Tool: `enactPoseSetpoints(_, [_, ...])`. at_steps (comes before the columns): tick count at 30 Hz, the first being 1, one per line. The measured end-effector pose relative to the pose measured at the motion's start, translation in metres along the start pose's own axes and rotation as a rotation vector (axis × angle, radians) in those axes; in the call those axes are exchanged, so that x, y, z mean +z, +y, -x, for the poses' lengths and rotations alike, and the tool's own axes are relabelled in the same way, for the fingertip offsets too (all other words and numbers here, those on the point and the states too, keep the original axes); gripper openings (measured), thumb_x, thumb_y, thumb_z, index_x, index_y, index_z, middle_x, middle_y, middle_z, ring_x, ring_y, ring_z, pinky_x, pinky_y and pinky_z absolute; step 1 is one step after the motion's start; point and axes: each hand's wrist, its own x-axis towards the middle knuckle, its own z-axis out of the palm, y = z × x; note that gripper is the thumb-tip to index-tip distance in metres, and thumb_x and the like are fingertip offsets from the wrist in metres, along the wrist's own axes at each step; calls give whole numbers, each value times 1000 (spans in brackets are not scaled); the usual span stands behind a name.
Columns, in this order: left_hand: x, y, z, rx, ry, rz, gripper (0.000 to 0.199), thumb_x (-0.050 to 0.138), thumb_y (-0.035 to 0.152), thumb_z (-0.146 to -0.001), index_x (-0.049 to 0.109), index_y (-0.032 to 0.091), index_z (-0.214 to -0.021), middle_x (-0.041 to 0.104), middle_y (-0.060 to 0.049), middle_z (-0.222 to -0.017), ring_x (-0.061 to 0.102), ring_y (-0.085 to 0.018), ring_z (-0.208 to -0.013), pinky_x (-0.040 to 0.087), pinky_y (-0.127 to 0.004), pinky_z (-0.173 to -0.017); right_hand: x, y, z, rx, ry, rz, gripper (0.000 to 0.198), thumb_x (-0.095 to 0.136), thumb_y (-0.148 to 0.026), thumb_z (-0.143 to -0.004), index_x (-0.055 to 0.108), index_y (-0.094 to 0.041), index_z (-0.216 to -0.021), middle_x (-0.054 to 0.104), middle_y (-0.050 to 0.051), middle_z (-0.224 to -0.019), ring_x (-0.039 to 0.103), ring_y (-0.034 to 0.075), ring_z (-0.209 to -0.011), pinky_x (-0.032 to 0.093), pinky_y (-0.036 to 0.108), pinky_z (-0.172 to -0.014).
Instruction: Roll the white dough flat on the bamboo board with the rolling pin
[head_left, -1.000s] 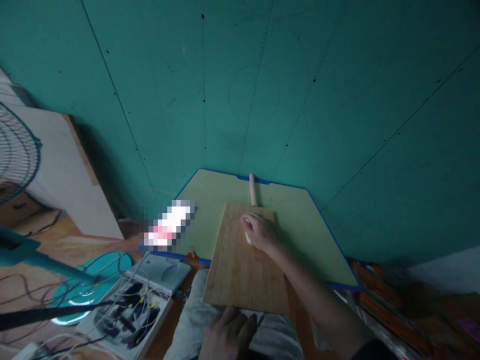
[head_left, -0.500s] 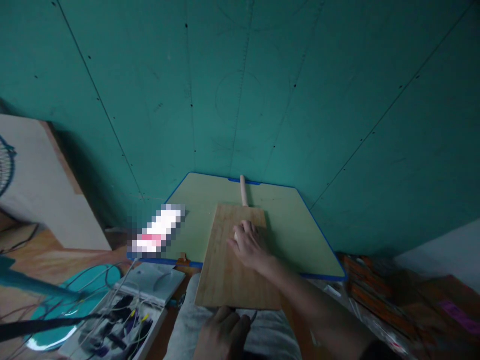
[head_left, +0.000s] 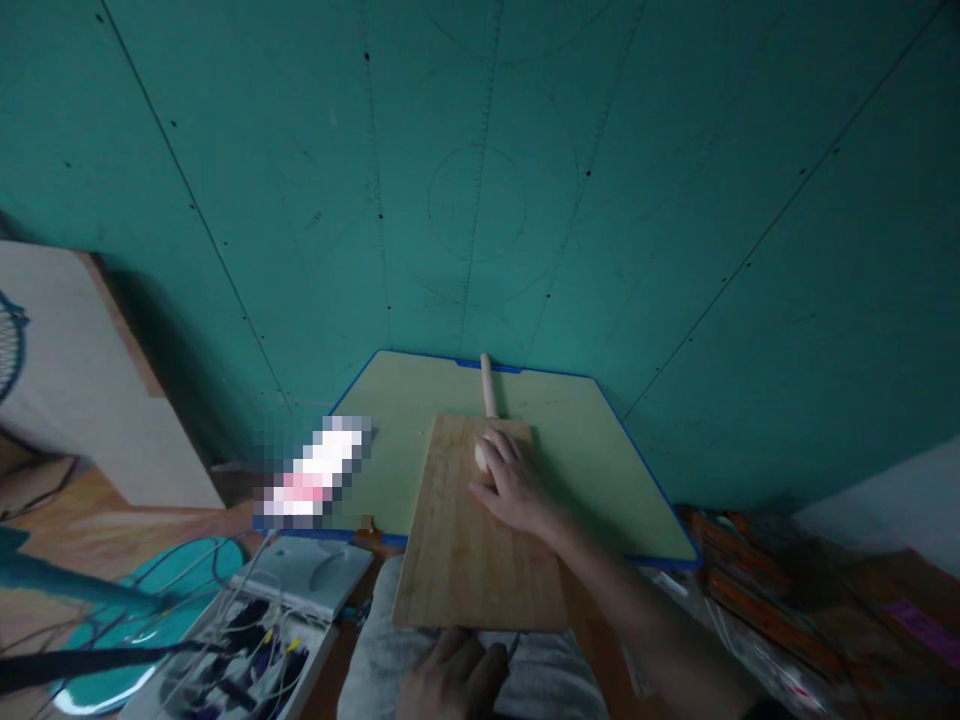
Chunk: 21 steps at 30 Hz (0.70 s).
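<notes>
A wooden board [head_left: 450,540] lies with its far part on the folding table and its near end above my lap. On its upper part my right hand [head_left: 514,485] is curled over a small pale round lump [head_left: 481,457], dough-like in look and partly covered by the fingers. My left hand [head_left: 454,675] is closed at the board's near edge; whatever its fingers grip is hidden. A thin dark point [head_left: 514,646] shows beside it, too small to name. Beyond the board's far edge lies a pale wooden rod [head_left: 488,388], like a rolling pin.
The pale green table [head_left: 585,440] has a blue rim and stands against a green wall [head_left: 480,200]. A pixelated bright object [head_left: 319,475] lies on its left side. Below left are a box of cables [head_left: 247,650] and a turquoise round base [head_left: 180,570].
My right hand has shifted slightly right on the board, and more of the pale lump now shows at its fingertips. My left hand stays at the near edge. The view has tilted slightly.
</notes>
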Motion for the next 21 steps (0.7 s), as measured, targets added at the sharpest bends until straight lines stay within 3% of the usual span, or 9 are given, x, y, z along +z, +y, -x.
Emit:
enactPoseSetpoints(2, [6, 1, 2, -19, 34, 36, 19, 43, 13, -92, 59, 24, -92, 65, -1, -68, 61, -17, -63, 43, -22, -50, -13, -6, 24, 30, 55, -31, 52, 65, -27, -88, 53, -16, -137, 54, 15, -142, 52, 29, -129, 46, 41, -103])
enactPoseSetpoints(4, [9, 1, 4, -28, 20, 64, 19, 44, 13, -91, 58, 25, -92, 63, 0, -67, 60, -17, -62, 41, -23, -50, -24, -10, 36, 76, 91, -37, 34, 55, -22, -92, 62, -21, -126, 69, 10, -116, 65, 24, -104, 52, 36, -90])
enactPoseSetpoints(6, [8, 2, 3, -44, -24, 76, 18, 45, 11, -90, 57, 25, -91, 62, 1, -67, 60, -17, -63, 38, -23, -50, -29, -13, 34, 73, 121, -23, 25, 52, -22, -94, 68, -21, -114, 71, 8, -100, 67, 23, -95, 51, 35, -89])
enactPoseSetpoints(8, [4, 3, -2, -51, -37, 75, 19, 43, 12, -93, 56, 25, -88, 62, 1, -67, 59, -17, -63, 37, -24, -50, -26, -20, 25, 49, 116, -16, 25, 59, -28, -92, 68, -19, -113, 69, 12, -111, 63, 26, -107, 49, 39, -96])
enactPoseSetpoints(11, [-8, 5, -13, -16, 15, 55, 25, 35, 15, -98, 57, 24, -88, 61, 2, -64, 58, -17, -59, 37, -26, -49, -12, -42, 14, 39, 0, -55, 40, 65, -41, -90, 65, -17, -121, 61, 15, -129, 56, 28, -120, 47, 41, -100])
enactPoseSetpoints(14, [-17, 8, -21, -2, -6, 58, 26, 36, 13, -98, 57, 24, -89, 62, 3, -63, 60, -17, -60, 38, -26, -48, -1, -66, 8, -60, -75, -47, 52, 66, -51, -88, 62, -17, -127, 56, 17, -138, 48, 33, -130, 39, 49, -109])
enactPoseSetpoints(17, [-17, 11, -18, -36, -23, 84, 23, 39, 11, -96, 58, 24, -90, 61, 2, -63, 60, -17, -61, 39, -26, -50, 7, -69, -8, -84, -53, -4, 47, 64, -43, -91, 61, -14, -128, 53, 20, -142, 41, 34, -136, 28, 53, -117])
enactPoseSetpoints(21, [-11, 10, -5, -59, -22, 91, 23, 40, 11, -94, 58, 24, -89, 57, 1, -61, 56, -19, -59, 39, -28, -49, 16, -36, -47, 31, -34, 18, 25, 56, -25, -94, 68, -15, -113, 60, 16, -130, 47, 29, -130, 32, 47, -114])
